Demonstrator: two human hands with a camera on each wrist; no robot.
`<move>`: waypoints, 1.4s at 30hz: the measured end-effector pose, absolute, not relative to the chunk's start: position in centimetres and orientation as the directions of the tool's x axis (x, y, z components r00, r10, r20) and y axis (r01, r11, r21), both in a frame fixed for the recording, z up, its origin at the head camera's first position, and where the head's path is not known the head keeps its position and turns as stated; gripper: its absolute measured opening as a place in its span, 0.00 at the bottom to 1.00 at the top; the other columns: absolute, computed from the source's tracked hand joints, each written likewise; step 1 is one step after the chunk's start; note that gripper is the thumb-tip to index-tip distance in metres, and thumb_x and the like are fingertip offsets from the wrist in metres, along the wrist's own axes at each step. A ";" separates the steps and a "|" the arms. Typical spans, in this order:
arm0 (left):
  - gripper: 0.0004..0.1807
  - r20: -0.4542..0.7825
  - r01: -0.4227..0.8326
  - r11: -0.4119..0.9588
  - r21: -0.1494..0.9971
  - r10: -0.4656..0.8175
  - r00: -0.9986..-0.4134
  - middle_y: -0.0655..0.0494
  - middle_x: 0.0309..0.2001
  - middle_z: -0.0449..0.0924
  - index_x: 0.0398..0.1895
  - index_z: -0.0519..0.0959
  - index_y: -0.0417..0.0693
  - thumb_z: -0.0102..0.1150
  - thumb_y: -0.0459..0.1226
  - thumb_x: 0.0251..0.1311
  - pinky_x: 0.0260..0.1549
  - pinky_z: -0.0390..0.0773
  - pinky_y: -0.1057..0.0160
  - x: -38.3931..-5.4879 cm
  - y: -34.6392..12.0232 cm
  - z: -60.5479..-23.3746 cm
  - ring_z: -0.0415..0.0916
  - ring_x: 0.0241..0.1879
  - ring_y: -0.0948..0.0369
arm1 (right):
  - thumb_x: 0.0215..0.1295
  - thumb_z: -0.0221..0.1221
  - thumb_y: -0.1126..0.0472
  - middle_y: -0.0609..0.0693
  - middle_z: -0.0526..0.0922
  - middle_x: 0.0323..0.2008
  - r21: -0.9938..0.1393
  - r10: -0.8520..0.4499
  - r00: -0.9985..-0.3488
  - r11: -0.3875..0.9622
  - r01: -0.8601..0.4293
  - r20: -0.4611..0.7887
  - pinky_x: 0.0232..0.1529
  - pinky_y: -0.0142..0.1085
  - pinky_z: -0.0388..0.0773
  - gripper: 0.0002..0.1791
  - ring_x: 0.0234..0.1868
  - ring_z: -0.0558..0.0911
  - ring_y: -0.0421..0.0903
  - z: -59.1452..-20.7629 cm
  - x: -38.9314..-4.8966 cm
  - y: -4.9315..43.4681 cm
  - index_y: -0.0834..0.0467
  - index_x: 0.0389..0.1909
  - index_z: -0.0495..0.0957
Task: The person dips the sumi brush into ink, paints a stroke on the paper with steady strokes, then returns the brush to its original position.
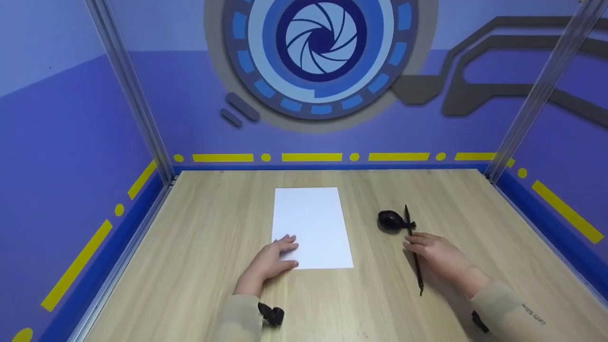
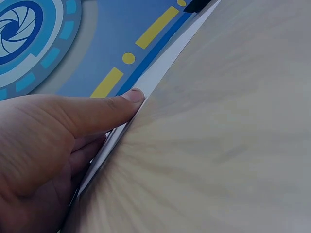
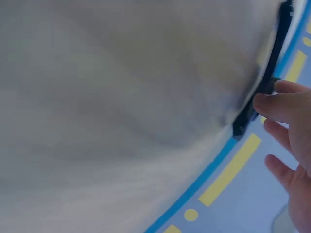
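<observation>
A white sheet of paper (image 1: 316, 223) lies flat in the middle of the table. My left hand (image 1: 274, 260) rests on its near left corner, fingers spread and thumb along the near edge; the left wrist view shows the thumb (image 2: 116, 109) right at that edge. On the right, my right hand (image 1: 439, 254) pinches a thin black brush-like stick (image 1: 417, 266) between thumb and fingers. Its far end is pointed, and its near end has a small loop-like tip. Just beyond those fingers sits a black, rounded, gourd-shaped object (image 1: 390, 221), its narrow neck partly crossed by the stick.
The wooden table (image 1: 199, 247) is bounded by blue-purple panels (image 1: 190, 109) at the back and both sides. Metal posts (image 1: 130, 80) stand at the rear corners. Black wrist devices (image 1: 273, 314) show at the sleeves.
</observation>
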State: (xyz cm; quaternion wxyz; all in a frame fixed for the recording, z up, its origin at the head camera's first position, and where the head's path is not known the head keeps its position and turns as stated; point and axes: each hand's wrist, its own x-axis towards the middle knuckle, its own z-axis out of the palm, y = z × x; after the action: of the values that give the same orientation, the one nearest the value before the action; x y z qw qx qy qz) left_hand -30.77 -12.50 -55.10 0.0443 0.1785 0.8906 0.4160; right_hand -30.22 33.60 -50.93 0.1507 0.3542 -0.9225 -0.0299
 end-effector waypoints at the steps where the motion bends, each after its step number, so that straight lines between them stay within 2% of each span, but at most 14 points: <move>1: 0.29 0.072 0.285 0.588 0.757 0.358 -0.931 0.45 0.77 0.66 0.67 0.76 0.36 0.69 0.36 0.63 0.79 0.56 0.40 -30.8 -12.5 -55.1 0.58 0.79 0.44 | 0.60 0.64 0.75 0.58 0.85 0.59 0.179 -0.680 -0.691 0.732 -0.657 0.246 0.58 0.54 0.84 0.23 0.60 0.83 0.60 -51.0 -30.3 33.7 0.59 0.57 0.84; 11: 0.29 0.046 0.254 0.590 0.767 0.344 -0.938 0.47 0.77 0.66 0.67 0.76 0.38 0.69 0.36 0.63 0.79 0.55 0.40 -30.7 -12.5 -55.1 0.56 0.80 0.44 | 0.56 0.64 0.73 0.55 0.85 0.60 0.318 -0.782 -0.582 0.622 -0.715 0.221 0.56 0.52 0.84 0.24 0.60 0.83 0.58 -51.5 -31.1 34.1 0.55 0.55 0.86; 18: 0.29 0.050 0.258 0.588 0.767 0.346 -0.937 0.47 0.77 0.67 0.67 0.76 0.38 0.69 0.37 0.64 0.80 0.54 0.40 -30.7 -12.5 -55.0 0.56 0.80 0.44 | 0.57 0.63 0.73 0.55 0.86 0.59 0.347 -0.799 -0.557 0.600 -0.720 0.225 0.56 0.51 0.84 0.22 0.60 0.84 0.57 -51.8 -31.4 34.4 0.58 0.53 0.86; 22: 0.29 0.058 0.266 0.588 0.763 0.348 -0.936 0.47 0.77 0.67 0.67 0.76 0.38 0.69 0.37 0.64 0.79 0.55 0.40 -30.6 -12.5 -54.9 0.57 0.80 0.44 | 0.55 0.65 0.73 0.54 0.87 0.56 0.394 -0.819 -0.513 0.573 -0.719 0.257 0.56 0.49 0.85 0.22 0.59 0.84 0.56 -52.0 -31.6 34.8 0.58 0.52 0.86; 26: 0.29 0.065 0.273 0.586 0.763 0.351 -0.934 0.46 0.77 0.66 0.67 0.76 0.37 0.69 0.37 0.63 0.79 0.56 0.40 -30.6 -12.5 -54.9 0.57 0.80 0.43 | 0.50 0.66 0.72 0.54 0.88 0.54 0.391 -0.811 -0.433 0.574 -0.719 0.394 0.53 0.48 0.85 0.23 0.56 0.85 0.55 -52.3 -32.0 35.3 0.58 0.50 0.86; 30: 0.29 0.070 0.276 0.583 0.764 0.351 -0.934 0.46 0.77 0.66 0.67 0.76 0.37 0.69 0.37 0.63 0.79 0.56 0.40 -30.7 -12.4 -55.0 0.57 0.80 0.44 | 0.50 0.60 0.72 0.56 0.89 0.51 0.393 -0.773 -0.331 0.580 -0.714 0.541 0.47 0.47 0.86 0.20 0.53 0.87 0.55 -51.8 -32.5 35.2 0.61 0.46 0.87; 31: 0.29 0.070 0.275 0.581 0.766 0.350 -0.934 0.46 0.77 0.66 0.67 0.76 0.37 0.69 0.36 0.63 0.79 0.56 0.40 -30.7 -12.4 -55.0 0.57 0.80 0.44 | 0.53 0.58 0.72 0.56 0.90 0.50 0.397 -0.764 -0.305 0.580 -0.712 0.569 0.46 0.47 0.86 0.19 0.52 0.87 0.56 -51.5 -32.7 35.1 0.61 0.45 0.88; 33: 0.29 0.062 0.264 0.578 0.772 0.346 -0.936 0.47 0.77 0.66 0.67 0.76 0.37 0.69 0.36 0.64 0.79 0.55 0.40 -30.6 -12.4 -55.0 0.57 0.80 0.44 | 0.64 0.53 0.70 0.56 0.90 0.47 0.400 -0.737 -0.250 0.581 -0.709 0.628 0.43 0.46 0.86 0.15 0.49 0.88 0.56 -51.0 -33.0 34.8 0.62 0.44 0.88; 35: 0.29 0.058 0.259 0.579 0.773 0.343 -0.938 0.47 0.77 0.66 0.67 0.76 0.38 0.69 0.37 0.64 0.79 0.55 0.40 -30.6 -12.4 -55.0 0.56 0.80 0.44 | 0.78 0.47 0.66 0.56 0.91 0.45 0.391 -0.695 -0.205 0.595 -0.702 0.689 0.42 0.44 0.87 0.19 0.47 0.89 0.56 -50.5 -33.3 34.4 0.62 0.44 0.88; 36: 0.29 0.056 0.257 0.579 0.774 0.341 -0.938 0.47 0.77 0.66 0.67 0.76 0.38 0.69 0.37 0.64 0.79 0.55 0.40 -30.6 -12.5 -55.0 0.56 0.80 0.44 | 0.82 0.43 0.64 0.55 0.91 0.44 0.381 -0.667 -0.192 0.612 -0.693 0.720 0.43 0.42 0.87 0.22 0.45 0.89 0.56 -50.1 -33.3 34.1 0.62 0.44 0.88; 38: 0.29 0.048 0.249 0.581 0.775 0.338 -0.940 0.48 0.77 0.66 0.67 0.76 0.39 0.68 0.37 0.64 0.80 0.55 0.40 -30.6 -12.4 -55.0 0.56 0.80 0.45 | 0.85 0.39 0.59 0.54 0.91 0.43 0.323 -0.586 -0.198 0.661 -0.677 0.785 0.53 0.33 0.85 0.26 0.44 0.90 0.56 -49.5 -33.2 33.6 0.61 0.45 0.88; 40: 0.29 0.053 0.253 0.581 0.773 0.339 -0.939 0.47 0.77 0.67 0.67 0.76 0.38 0.69 0.36 0.64 0.79 0.56 0.41 -30.6 -12.4 -54.9 0.57 0.80 0.45 | 0.84 0.43 0.58 0.55 0.91 0.43 0.235 -0.486 -0.213 0.704 -0.670 0.847 0.62 0.24 0.79 0.23 0.43 0.89 0.56 -48.8 -33.1 33.0 0.61 0.46 0.88; 42: 0.28 0.055 0.254 0.583 0.772 0.336 -0.940 0.47 0.76 0.67 0.67 0.77 0.38 0.69 0.36 0.63 0.79 0.56 0.41 -30.6 -12.4 -54.9 0.58 0.80 0.45 | 0.80 0.51 0.61 0.56 0.91 0.43 0.122 -0.365 -0.238 0.736 -0.666 0.900 0.67 0.17 0.69 0.16 0.44 0.89 0.55 -48.1 -32.9 32.3 0.61 0.47 0.87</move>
State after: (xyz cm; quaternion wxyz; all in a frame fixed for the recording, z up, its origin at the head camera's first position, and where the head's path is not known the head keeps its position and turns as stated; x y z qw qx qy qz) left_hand -30.64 -12.41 -54.88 0.0485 0.1660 0.8884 0.4253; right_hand -32.94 32.32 -48.07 0.5192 0.3334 -0.7735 0.1448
